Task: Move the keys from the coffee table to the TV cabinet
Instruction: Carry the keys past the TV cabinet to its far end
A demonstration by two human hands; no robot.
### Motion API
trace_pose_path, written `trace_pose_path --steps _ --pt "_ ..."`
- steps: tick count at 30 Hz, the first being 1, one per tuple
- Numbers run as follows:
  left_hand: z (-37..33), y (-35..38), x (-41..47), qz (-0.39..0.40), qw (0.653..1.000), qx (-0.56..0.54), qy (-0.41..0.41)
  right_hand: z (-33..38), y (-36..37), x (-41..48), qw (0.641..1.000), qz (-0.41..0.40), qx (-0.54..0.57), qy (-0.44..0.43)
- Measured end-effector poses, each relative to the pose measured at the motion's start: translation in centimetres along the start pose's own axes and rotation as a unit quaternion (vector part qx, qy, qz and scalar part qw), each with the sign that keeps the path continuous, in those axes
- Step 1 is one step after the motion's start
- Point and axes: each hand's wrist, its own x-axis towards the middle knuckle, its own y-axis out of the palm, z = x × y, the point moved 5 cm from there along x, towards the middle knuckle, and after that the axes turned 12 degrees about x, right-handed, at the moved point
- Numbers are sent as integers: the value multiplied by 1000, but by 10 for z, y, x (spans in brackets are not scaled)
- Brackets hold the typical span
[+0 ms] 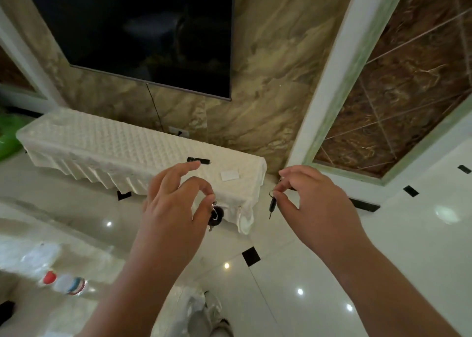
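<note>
Both bare forearms are stretched forward, side by side and well apart. Left hand [176,204] is knuckles-up, thumb and forefinger pinching the key bunch [215,216], which dangles below, while the other fingers [182,168] fan out loosely. Right hand [315,204] mirrors it, thumb and forefinger tips nipping a single black key [272,205], with the remaining fingers curled in.

Dark television [143,30] on marble wall [268,68] above glossy white tiled floor [408,222].

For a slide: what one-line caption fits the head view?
Keys in transit: left hand pinches a key bunch, right hand pinches a black key, before the cloth-covered TV cabinet.
</note>
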Motion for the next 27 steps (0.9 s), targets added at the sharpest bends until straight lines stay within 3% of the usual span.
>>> trace_pose_path --steps 8,15,21,27 --pt "44 13 110 -20 999 -40 3 25 18 124 998 -12 -56 -38" --pt "101 7 171 -29 999 -26 -9 55 69 196 997 6 -43 -67" --pt "162 -12 176 -75 995 -16 -57 101 122 248 992 72 -27 -104" --pt "233 -41 163 -124 978 14 -167 163 191 290 972 130 9 -193"
